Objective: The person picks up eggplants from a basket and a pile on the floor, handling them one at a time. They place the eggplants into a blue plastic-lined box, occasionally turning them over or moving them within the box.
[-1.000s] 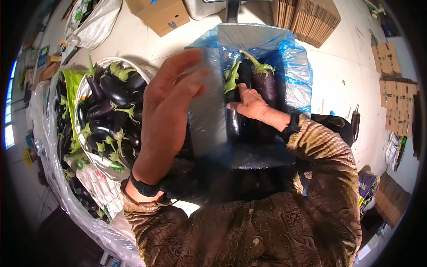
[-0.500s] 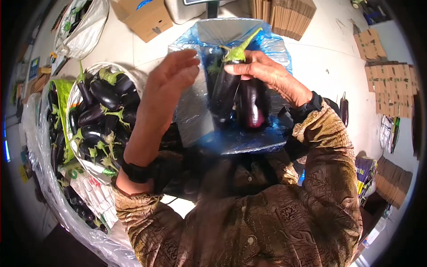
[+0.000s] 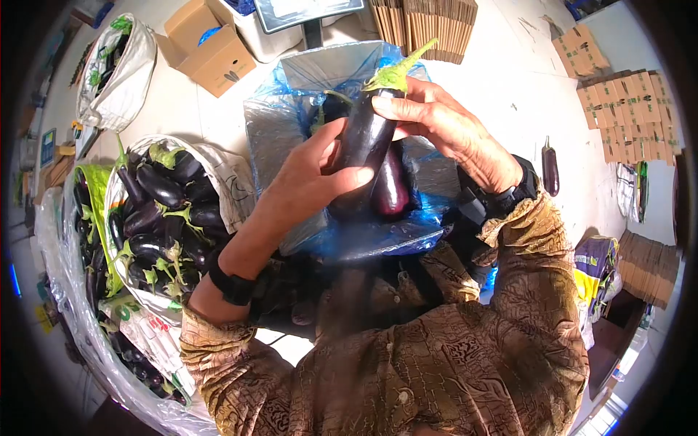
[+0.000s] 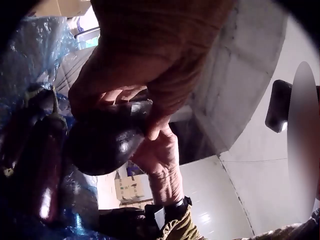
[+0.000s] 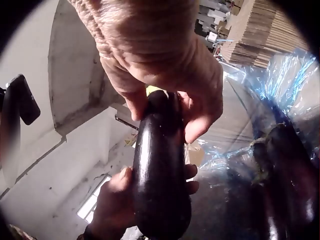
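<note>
A glossy dark eggplant [image 3: 362, 138] with a green calyx and stem is held up over a box lined with blue plastic [image 3: 270, 127]. My right hand [image 3: 458, 131] grips it near the stem end, thumb across the front. Lower down, my left hand [image 3: 305, 178] holds its body between thumb and fingers. Seen from the right wrist, the eggplant [image 5: 161, 165] hangs lengthwise with fingers of both hands round it. More eggplants lie in the lined box, among them a purple one [image 3: 392, 190] just behind the held one.
At left stands a white sack [image 3: 234, 178] full of eggplants, with clear plastic sheeting [image 3: 62, 247] beside it. A display [image 3: 309, 13] on a post rises behind the lined box. An open carton [image 3: 211, 62] and stacked flat cardboard [image 3: 440, 25] are farther back. One eggplant [image 3: 550, 168] lies at right.
My right hand has lifted an eggplant from the lined box by its stem end. The left hand, earlier raised and holding nothing, has moved in to the right and grasped its body.
</note>
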The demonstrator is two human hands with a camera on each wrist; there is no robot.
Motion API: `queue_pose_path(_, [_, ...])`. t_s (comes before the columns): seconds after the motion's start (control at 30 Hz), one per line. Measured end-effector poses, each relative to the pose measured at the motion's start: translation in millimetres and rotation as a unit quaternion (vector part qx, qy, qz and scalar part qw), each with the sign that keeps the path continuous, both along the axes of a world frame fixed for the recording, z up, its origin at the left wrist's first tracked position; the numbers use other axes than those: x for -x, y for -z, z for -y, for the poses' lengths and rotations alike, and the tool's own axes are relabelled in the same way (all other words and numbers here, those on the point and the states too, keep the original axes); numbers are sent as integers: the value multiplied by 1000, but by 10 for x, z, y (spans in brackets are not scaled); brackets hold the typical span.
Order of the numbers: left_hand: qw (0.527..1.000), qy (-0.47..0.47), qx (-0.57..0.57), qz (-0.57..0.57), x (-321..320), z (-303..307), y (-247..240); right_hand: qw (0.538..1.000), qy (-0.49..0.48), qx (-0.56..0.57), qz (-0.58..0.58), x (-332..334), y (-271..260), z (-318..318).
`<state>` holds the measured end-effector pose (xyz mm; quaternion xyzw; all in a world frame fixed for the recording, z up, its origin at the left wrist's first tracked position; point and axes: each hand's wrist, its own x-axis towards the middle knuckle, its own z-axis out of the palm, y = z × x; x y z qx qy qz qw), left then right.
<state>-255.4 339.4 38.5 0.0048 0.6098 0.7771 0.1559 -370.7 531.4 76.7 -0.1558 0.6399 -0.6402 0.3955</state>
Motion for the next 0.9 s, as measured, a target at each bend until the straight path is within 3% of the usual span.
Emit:
queue_pose_path(0.2, [994,-70,81,6,13,-128,-55,998,6,-43,-50,-87,-119,6])
queue_pose_path(0.33, [985,-67,161,15,36,-35,-195,992,7,-104,-77,-97,-71,82])
queue_pose_path(0.4, [993,-98,70,6,-14,119,-219,997,-2,-41,-67,-112,-8,108])
queue_pose_path(0.47, [929,-216,163,-252,-51,368,66,1000,20,-13,-17,-183,24,148])
queue_pose_path(0.5, [915,-210,210,-273,-208,479,-455,999,-8,-34,-19,-202,42,175])
queue_pose_path(0.53, [908,-229,228,-269,-370,564,-607,998,-31,-59,-24,-197,64,173])
queue_pose_path(0.57, [934,-310,48,-168,-502,620,-703,995,-56,-76,-30,-164,156,150])
queue_pose_path(0.6, [914,-375,-138,-64,-614,698,-773,992,-79,-95,-34,-136,251,127])
queue_pose_path(0.63, [898,-429,-94,5,-799,861,-851,990,-75,-116,-21,-145,284,113])
queue_pose_path(0.7, [858,-502,-110,-26,-1191,1360,-610,989,-80,-124,1,-140,409,53])
queue_pose_path(0.77, [814,-581,-27,-3,-1727,1643,-502,987,-82,-139,23,-120,561,9])
queue_pose_path(0.9, [686,-725,-15,60,-2965,2326,203,981,-100,-161,34,-117,731,-11])
